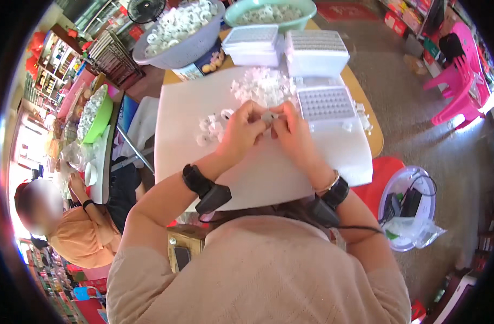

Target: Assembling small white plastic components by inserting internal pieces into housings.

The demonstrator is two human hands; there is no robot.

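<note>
Covering most of the round table (374, 141), a white sheet (268, 173) carries everything — a grey grid tray (326, 102) at its far right, a heap of small white plastic rings (263, 85) beyond the hands, a few loose rings (212, 128) to the left. Left hand (241, 129) and right hand (293, 129) meet over the sheet's middle, fingertips of both pinched narrow on one small grey-white piece (268, 116) between them.
</note>
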